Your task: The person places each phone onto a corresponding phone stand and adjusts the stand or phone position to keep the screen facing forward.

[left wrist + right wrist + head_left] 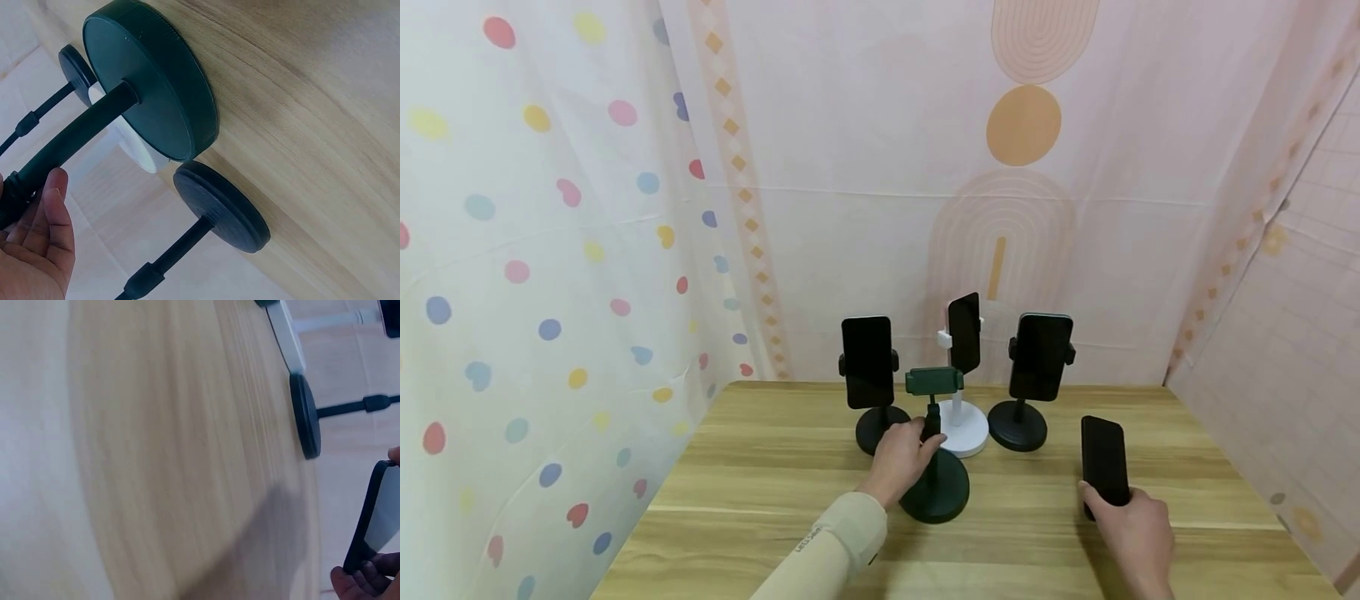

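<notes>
My left hand (898, 461) grips the upper post of a dark green phone stand (935, 492), whose round base rests on the table. The stand's clamp (934, 381) at the top has no phone in it. In the left wrist view, fingers (57, 222) curl about the post just below its collar. Off to the right, my right hand (1131, 533) holds a black smartphone (1105, 462) by its lower end, above the table. The right wrist view catches only the edge of this phone (369, 519) and some fingertips (356, 584).
Behind the green stand are a black stand with a phone (868, 362) at left, a white stand (966, 431) with a phone (965, 333), and another black stand (1018, 427) with a phone (1041, 357) at right. Patterned curtains surround the wooden table (760, 467).
</notes>
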{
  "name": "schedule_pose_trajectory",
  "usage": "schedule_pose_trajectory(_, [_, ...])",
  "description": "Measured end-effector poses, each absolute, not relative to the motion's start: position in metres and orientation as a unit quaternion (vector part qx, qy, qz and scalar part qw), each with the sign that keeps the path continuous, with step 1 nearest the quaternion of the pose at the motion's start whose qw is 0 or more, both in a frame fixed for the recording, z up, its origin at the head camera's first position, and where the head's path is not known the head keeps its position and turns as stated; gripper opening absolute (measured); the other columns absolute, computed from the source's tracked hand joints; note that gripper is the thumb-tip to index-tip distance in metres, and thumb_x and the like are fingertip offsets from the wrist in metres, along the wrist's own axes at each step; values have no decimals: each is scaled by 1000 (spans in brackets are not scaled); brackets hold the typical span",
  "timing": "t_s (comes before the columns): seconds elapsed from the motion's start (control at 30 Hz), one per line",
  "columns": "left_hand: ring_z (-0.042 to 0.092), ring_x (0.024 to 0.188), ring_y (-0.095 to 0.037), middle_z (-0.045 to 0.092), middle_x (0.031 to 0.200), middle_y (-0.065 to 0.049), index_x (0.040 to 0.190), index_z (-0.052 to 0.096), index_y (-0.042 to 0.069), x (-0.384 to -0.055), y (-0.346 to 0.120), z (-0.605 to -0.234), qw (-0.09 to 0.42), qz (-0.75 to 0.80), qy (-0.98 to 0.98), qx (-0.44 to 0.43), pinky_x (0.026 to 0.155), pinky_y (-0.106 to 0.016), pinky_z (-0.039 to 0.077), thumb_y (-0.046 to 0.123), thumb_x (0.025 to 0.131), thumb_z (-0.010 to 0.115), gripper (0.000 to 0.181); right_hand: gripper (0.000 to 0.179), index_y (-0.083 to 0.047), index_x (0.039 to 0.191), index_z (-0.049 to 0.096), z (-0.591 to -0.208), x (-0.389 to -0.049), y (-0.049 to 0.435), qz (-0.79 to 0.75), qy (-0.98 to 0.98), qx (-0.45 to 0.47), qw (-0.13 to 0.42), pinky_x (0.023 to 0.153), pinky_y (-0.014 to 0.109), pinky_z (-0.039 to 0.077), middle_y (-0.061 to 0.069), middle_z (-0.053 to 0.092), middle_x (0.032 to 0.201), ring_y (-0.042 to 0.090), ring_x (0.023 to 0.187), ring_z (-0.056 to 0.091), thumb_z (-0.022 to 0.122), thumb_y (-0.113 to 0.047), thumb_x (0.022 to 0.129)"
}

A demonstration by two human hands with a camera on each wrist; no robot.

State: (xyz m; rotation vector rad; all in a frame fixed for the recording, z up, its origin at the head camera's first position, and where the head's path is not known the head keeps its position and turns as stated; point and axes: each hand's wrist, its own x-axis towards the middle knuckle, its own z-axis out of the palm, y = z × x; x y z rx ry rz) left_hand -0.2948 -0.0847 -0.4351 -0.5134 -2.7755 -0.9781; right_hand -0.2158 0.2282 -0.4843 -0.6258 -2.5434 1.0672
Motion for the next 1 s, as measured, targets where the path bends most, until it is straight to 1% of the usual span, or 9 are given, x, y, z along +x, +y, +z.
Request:
schedule_pose_trajectory(0.07, [51,60,-11,51,64,4,86,61,8,-295,-84,-435,77,-325,-927,-169,58,-27,44,31,99,63,26,63,9,89,66,-483,-214,223,369,-885,-218,182,47,40,40,17,62,72,29,61,59,76,-53,81])
schedule_pose_trajectory(0.17, [51,61,-12,51,64,4,86,62,8,-293,-84,-435,77,-323,-928,-166,58,-28,44,31,99,63,26,65,10,95,65,-479,-211,215,367,-880,-219,206,55,47,43,25,60,84,37,75,59,76,-53,81])
schedule_pose_trajectory(0.3, [51,61,-12,51,65,4,87,62,8,-294,-84,-435,78,-323,-929,-163,59,-28,44,32,99,63,27,76,12,112,60,-470,-208,203,383,-869,-227,215,73,58,41,30,54,104,43,100,51,73,-57,82])
schedule_pose_trajectory(0.4, [52,61,-13,52,64,3,87,62,8,-295,-83,-436,77,-322,-929,-163,59,-29,44,31,99,63,27,80,13,118,57,-461,-206,195,391,-864,-221,226,77,61,40,30,52,109,43,106,47,72,-58,83])
schedule_pose_trajectory(0.57, [52,62,-13,53,66,4,88,62,8,-294,-83,-435,75,-316,-933,-156,61,-30,45,31,99,63,26,75,11,116,58,-448,-204,184,400,-858,-196,256,78,60,40,27,53,108,41,105,48,77,-52,81])
schedule_pose_trajectory(0.7, [52,62,-14,53,67,4,89,62,7,-293,-82,-435,75,-313,-934,-154,61,-32,46,30,99,63,24,74,10,117,59,-440,-203,177,404,-856,-179,269,78,58,40,25,53,110,39,104,49,79,-51,80])
schedule_pose_trajectory(0.9, [52,60,-11,54,66,5,84,62,8,-292,-83,-438,88,-289,-939,-166,58,-30,45,26,97,67,22,68,9,113,61,-432,-203,166,404,-851,-150,301,75,54,41,24,54,105,38,98,51,83,-44,77])
schedule_pose_trajectory(1.0, [53,61,-10,57,68,4,85,64,9,-291,-84,-439,81,-281,-943,-161,58,-30,46,26,97,67,21,67,9,112,62,-430,-204,161,402,-849,-134,315,76,55,41,24,55,105,38,100,51,84,-42,76])
